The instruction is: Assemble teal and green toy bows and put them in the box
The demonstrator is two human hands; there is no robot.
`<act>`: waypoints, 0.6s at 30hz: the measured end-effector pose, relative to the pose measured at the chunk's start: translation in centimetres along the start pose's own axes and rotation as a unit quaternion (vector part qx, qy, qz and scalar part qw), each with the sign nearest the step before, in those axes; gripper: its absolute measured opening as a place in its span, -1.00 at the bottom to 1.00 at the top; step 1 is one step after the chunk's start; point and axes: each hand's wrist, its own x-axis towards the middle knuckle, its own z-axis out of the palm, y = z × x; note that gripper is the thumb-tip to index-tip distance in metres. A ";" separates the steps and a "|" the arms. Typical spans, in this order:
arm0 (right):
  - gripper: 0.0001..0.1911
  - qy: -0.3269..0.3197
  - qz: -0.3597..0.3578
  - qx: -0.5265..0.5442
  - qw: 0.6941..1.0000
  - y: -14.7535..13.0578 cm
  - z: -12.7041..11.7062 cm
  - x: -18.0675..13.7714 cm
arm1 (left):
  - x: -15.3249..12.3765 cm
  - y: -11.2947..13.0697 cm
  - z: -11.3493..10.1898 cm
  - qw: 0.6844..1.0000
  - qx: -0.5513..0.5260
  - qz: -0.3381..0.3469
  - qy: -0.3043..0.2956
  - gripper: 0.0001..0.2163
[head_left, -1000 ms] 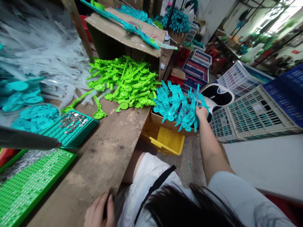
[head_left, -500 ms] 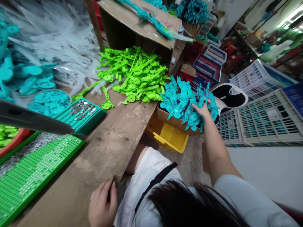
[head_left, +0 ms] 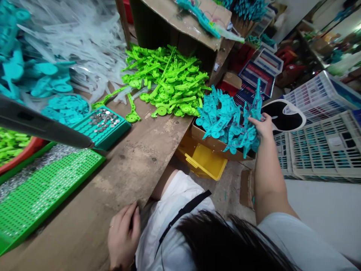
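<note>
My right hand [head_left: 263,126] is stretched out to the right of the bench, its fingers closed on a bunch of teal plastic parts [head_left: 248,130]. The bunch sits at the right edge of a cardboard box [head_left: 211,145] heaped with more teal parts [head_left: 217,118]. My left hand [head_left: 124,235] rests on the near edge of the wooden bench [head_left: 141,165], fingers together and curled over the edge, holding nothing that I can see.
A heap of bright green plastic parts [head_left: 169,81] spills from a tipped carton [head_left: 180,26]. A teal tray of small metal discs [head_left: 103,124], a green perforated tray [head_left: 42,192] and a dark tool [head_left: 42,126] lie at left. Plastic crates [head_left: 321,146] stand at right, a yellow bin [head_left: 205,162] below.
My right hand has shifted from the middle of the teal heap to its right edge and lifted a bunch of parts. The camera has dipped and turned; my left hand stays on the bench edge.
</note>
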 end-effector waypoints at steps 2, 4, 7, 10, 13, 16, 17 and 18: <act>-0.17 -0.010 0.027 0.015 0.999 -0.3 -0.6 0.4 | 0.0 0.1 0.0 1.000 0.000 -0.002 0.004 -0.79; -0.19 -0.001 0.046 0.011 0.999 -0.2 -1.2 0.4 | -0.1 0.2 0.1 1.000 0.002 -0.004 0.007 -0.79; -0.11 0.040 0.053 -0.016 0.998 0.5 -2.2 0.1 | -0.1 0.2 0.1 1.000 0.008 -0.010 0.007 -0.79; -0.05 0.071 0.050 -0.031 0.996 1.4 -3.2 -0.2 | -0.1 0.3 0.0 1.000 0.010 -0.015 0.004 -0.79; -0.10 0.081 0.046 -0.014 0.996 1.6 -4.0 0.1 | 0.0 0.5 -0.1 1.000 0.010 -0.017 -0.001 -0.79; -0.28 0.081 0.034 0.016 0.996 1.2 -4.3 1.3 | 0.2 0.7 -0.2 1.000 0.011 -0.021 -0.003 -0.79; -0.32 0.085 0.027 0.020 0.996 1.1 -4.3 1.7 | 0.2 0.7 -0.2 1.000 0.012 -0.023 -0.002 -0.79; -0.34 0.093 0.018 0.019 0.995 0.9 -4.3 2.1 | 0.2 0.8 -0.2 1.000 0.013 -0.024 -0.001 -0.79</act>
